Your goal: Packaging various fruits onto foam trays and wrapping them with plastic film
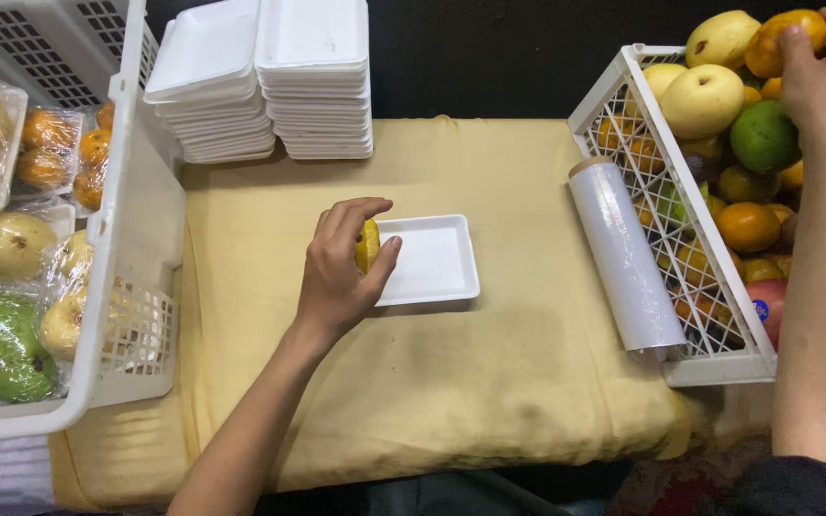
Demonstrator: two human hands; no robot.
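Yellow fruit (367, 245) was gripped in the left hand (341, 272) at the left rim of the white foam tray (432, 260), and it might roll off onto the counter (451, 382) if released carelessly, because the right hand (824, 67) was clasping an orange fruit (788, 36) in the crate (666, 277).

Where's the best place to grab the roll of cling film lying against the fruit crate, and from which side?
Probably the middle of the cling film roll, from above and the open table side. It lies flat, its far side pressed against the white crate, so only the top and left are free; a mid-length grip should keep it level.
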